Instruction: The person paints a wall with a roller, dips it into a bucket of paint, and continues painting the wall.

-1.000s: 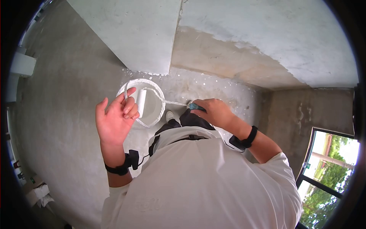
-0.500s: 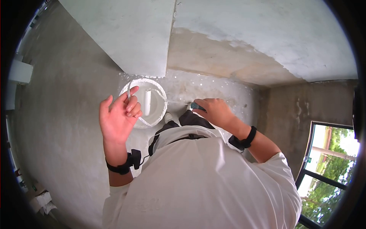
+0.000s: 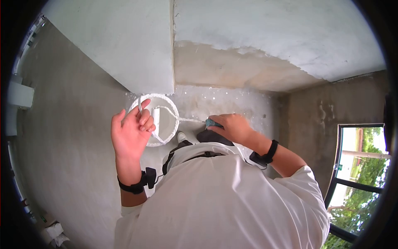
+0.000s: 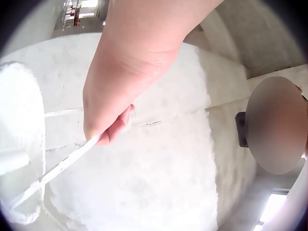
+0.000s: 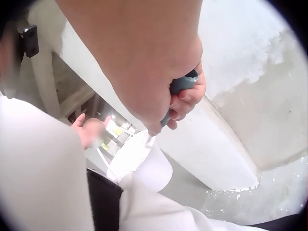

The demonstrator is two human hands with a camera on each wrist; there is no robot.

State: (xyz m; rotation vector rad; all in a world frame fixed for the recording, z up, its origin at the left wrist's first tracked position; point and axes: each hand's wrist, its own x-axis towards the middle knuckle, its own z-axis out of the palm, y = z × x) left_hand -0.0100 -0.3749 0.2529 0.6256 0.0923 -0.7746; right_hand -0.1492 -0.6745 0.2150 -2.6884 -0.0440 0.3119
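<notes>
Inside the round white paint-coated bucket (image 3: 170, 103) sits the white cylindrical roller (image 3: 156, 119), its teal grip (image 3: 213, 123) wrapped by the right hand (image 3: 237, 128), while the left hand (image 3: 132, 135) hooks curled fingers round the thin white bail handle (image 4: 70, 160). Steady, even tension on that handle should keep the bucket from tipping, and light, level pressure on the grip should load the roller evenly without splashing paint.

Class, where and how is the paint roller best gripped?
Probably by its teal handle, from the side away from the bucket: this thick end points outward, as the right hand grips it, while the white, wet-looking roller head is within the rim.
</notes>
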